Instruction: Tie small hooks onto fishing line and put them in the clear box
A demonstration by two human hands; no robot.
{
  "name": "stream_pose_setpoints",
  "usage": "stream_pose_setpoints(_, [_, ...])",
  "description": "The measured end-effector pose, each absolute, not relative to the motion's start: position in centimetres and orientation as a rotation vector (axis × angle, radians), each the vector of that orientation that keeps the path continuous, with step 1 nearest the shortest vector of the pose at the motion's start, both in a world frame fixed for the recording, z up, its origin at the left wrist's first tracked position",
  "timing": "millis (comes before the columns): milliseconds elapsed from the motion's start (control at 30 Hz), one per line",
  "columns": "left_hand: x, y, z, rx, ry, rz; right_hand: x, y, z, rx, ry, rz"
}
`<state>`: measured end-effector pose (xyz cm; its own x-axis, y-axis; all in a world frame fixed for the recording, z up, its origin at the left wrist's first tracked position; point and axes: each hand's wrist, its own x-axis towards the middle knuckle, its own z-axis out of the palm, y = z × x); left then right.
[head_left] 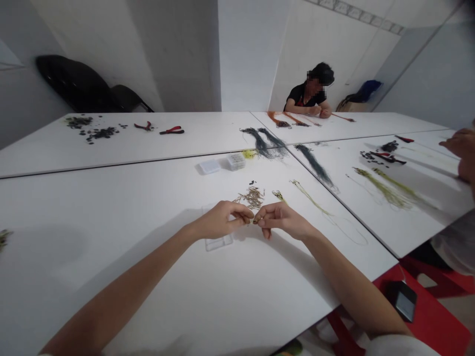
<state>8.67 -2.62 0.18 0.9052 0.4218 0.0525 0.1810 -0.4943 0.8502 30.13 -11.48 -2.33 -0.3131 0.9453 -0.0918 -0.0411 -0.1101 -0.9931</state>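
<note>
My left hand (pixel 224 219) and my right hand (pixel 282 221) meet fingertip to fingertip low over the white table (pixel 156 306). Both pinch at a tiny pale and dark piece between them, too small to name. Just beyond my fingers lies a loose pile of thin tan pieces (pixel 252 197), with a few black bits (pixel 253 182) behind it. Under my left wrist is a clear plastic box (pixel 218 243), partly hidden by the hand. To the right of my right hand lie a small bundle with dark ends (pixel 278 195) and some yellow-green strands (pixel 311 200).
Behind the pile are a flat clear lid (pixel 210 167), a clear case (pixel 236 161) and dark green strand bundles (pixel 261 143). Red-handled pliers (pixel 171 130) lie at the far left. A person (pixel 311 94) sits opposite; another person's hand (pixel 460 146) is at right. A phone (pixel 405 301) rests on a red stool.
</note>
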Motion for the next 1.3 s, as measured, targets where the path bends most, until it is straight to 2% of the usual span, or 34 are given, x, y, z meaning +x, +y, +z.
stream_pose_setpoints(400, [8.89, -2.71, -0.42, 2.113, 0.492, 0.381, 30.28, -11.28, -2.72, -1.026, -1.304, 1.609])
stream_pose_setpoints(667, [8.84, -2.83, -0.08, 2.150, 0.489, 0.387, 30.24, -11.29, -2.89, -1.096, -1.358, 1.470])
stream_pose_setpoints(1300, [8.93, -3.15, 0.32, 2.249, 0.448, 0.386, 30.17, -11.58, -2.44, -1.075, -1.293, 1.680])
